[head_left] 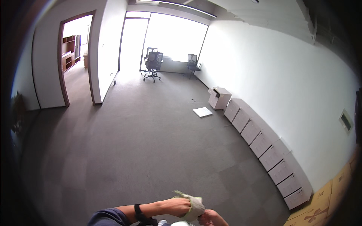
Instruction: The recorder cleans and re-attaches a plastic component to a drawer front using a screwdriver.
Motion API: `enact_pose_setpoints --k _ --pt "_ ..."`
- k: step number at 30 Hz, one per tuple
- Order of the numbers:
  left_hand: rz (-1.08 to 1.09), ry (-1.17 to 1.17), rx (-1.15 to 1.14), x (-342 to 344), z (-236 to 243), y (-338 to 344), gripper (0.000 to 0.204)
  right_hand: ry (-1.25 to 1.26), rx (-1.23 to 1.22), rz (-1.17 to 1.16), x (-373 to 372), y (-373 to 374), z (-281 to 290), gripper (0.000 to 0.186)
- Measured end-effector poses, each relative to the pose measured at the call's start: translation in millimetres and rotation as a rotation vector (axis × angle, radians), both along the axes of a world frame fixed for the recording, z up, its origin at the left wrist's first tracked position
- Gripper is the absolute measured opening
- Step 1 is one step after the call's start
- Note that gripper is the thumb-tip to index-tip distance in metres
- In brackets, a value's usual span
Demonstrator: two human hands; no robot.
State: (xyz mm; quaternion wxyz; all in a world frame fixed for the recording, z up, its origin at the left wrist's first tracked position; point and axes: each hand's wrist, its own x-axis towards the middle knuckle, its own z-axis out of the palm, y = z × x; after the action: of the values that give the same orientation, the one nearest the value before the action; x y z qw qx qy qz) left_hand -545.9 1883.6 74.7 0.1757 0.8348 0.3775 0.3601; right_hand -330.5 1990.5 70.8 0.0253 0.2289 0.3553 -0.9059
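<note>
At the bottom of the head view, my left hand (178, 206) reaches in from the left, with a black band on the wrist. Its fingers are closed around a pale grey cloth (196, 209) with a yellow-green edge, and they are partly hidden by it. My right hand (212, 218) grips the lower right side of the same cloth with bent fingers. The cloth is bunched up between both hands; whether it is a rag or a glove I cannot tell. White material shows just below the hands, cut off by the frame.
Several low cabinets (260, 143) line the right wall. Another cabinet (220, 98) stands at their far end with its drawer out, near a white panel (203, 112) on the carpet. Office chairs (154, 62) stand by the window. Cardboard boxes (313, 207) lie at lower right; a doorway (77, 60) opens at left.
</note>
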Motion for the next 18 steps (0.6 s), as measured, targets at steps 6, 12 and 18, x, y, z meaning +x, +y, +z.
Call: enact_pose_setpoints --k 6,12,18 --pt "0.071 -0.447 -0.369 -91 2 132 0.032 0.094 1.103 -0.502 -93 95 16 0.027" --pt "0.288 -0.718 -0.593 -207 -18 270 0.03 0.328 1.765 -0.538 -237 260 25 0.017" --pt "0.416 -0.678 -0.26 -341 -46 349 0.032 0.382 1.636 -0.298 -391 380 8 0.016"
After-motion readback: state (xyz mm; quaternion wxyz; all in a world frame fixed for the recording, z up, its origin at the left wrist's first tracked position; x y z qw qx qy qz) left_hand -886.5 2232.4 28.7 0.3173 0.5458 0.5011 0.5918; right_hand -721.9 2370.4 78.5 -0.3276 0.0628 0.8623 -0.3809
